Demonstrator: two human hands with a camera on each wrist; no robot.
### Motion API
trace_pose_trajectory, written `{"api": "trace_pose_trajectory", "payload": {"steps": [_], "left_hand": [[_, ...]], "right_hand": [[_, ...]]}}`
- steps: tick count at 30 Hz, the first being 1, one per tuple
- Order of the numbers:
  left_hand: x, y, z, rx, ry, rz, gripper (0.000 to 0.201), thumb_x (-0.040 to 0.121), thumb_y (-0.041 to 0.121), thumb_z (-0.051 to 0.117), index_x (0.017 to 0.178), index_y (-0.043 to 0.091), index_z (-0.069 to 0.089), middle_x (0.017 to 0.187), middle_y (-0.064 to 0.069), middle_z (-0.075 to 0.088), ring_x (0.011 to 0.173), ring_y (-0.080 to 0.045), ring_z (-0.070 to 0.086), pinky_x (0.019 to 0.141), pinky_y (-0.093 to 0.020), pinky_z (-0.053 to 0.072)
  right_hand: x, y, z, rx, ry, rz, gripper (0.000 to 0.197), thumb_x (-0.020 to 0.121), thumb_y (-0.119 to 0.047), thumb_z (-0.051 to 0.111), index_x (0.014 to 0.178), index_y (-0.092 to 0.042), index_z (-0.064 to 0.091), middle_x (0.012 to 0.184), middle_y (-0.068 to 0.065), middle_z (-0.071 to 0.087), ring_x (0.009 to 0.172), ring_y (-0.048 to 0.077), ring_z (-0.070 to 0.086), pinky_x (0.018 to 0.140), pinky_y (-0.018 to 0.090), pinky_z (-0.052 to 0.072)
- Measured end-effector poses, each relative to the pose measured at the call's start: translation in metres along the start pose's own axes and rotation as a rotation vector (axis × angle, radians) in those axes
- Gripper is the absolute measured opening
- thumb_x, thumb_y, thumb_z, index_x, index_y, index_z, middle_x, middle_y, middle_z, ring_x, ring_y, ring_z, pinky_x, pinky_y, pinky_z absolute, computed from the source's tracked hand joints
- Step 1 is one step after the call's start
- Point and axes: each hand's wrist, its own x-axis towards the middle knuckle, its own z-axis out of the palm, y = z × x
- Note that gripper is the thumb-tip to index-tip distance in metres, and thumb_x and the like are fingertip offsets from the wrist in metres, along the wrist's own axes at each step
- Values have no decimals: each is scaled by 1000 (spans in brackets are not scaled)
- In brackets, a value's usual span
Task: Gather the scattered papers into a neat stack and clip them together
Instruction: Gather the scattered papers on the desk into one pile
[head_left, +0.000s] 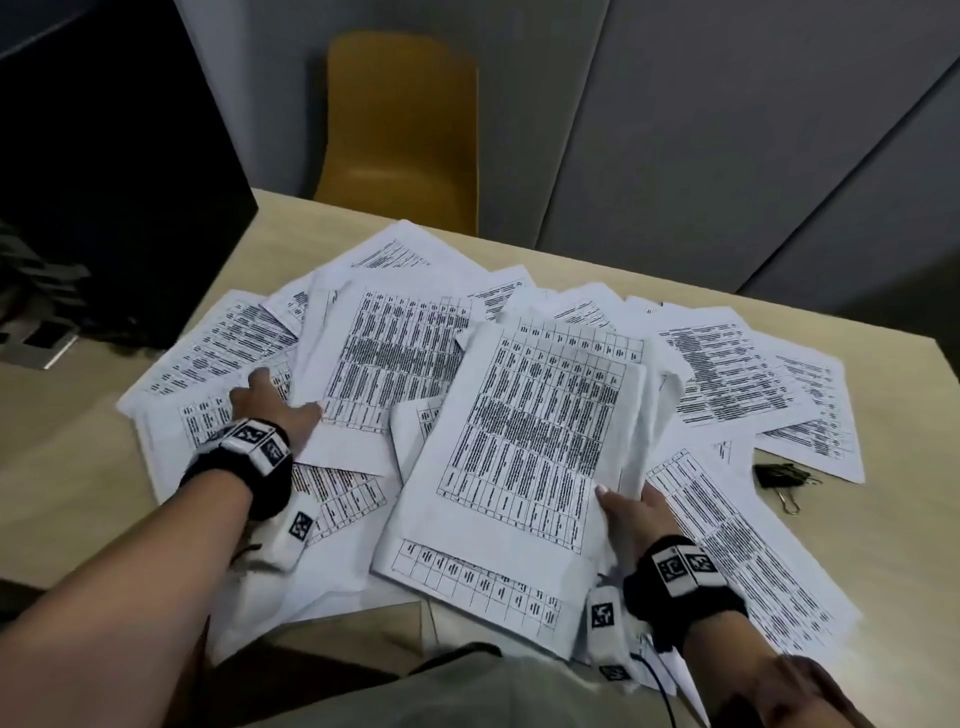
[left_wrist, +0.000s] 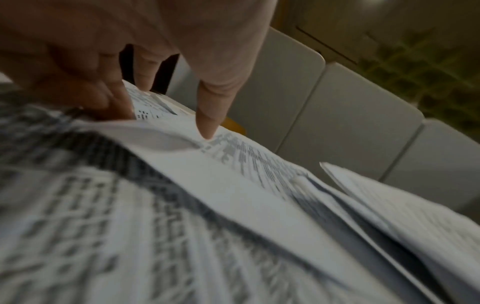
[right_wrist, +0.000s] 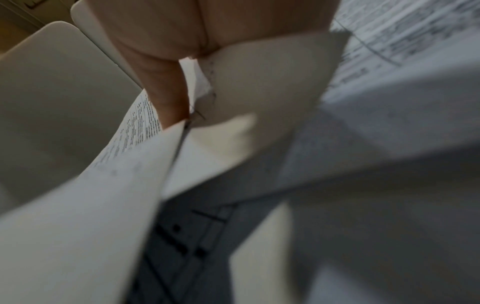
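Observation:
Many printed sheets (head_left: 395, 353) lie scattered and overlapping on a light wooden table (head_left: 78, 467). My right hand (head_left: 623, 501) grips a thick bundle of sheets (head_left: 530, 441) at its right edge, thumb on top and fingers hidden beneath. The bundle is tilted up off the pile. In the right wrist view the thumb (right_wrist: 168, 92) presses the bundle's edge (right_wrist: 246, 82). My left hand (head_left: 283, 397) reaches onto the left part of the pile. Its thumb (left_wrist: 207, 123) and curled fingers (left_wrist: 114, 102) pinch a sheet (left_wrist: 233, 185), which buckles between them. Black binder clips (head_left: 782, 475) lie at the right.
A mustard chair (head_left: 400, 130) stands behind the table's far edge. A large dark block (head_left: 104, 182) rises at the left with dark clutter (head_left: 41, 312) beside it. Grey wall panels (head_left: 727, 130) close the back. Some sheets overhang the near table edge by my body.

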Motion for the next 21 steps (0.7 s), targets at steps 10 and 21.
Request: {"api": "trace_pose_trajectory", "payload": {"steps": [10,21], "left_hand": [[-20,17,7,-180,-122,58,32,79,18,68,108,4,66,109,-17,68,97,-31,63,87,-33,49],[-84,-58,2,-16,89,-109,53,70,42,73,115,22,53,128,-17,49,118,-36,41,98,-44,38]], "right_hand": [[7,3,-2,53,-25,21,31,88,-5,56,118,0,49,94,18,65,84,33,62,61,36,50],[15,7,0,113,-39,-59,23,87,2,55,110,2,50,77,16,61,68,26,60,40,23,50]]}}
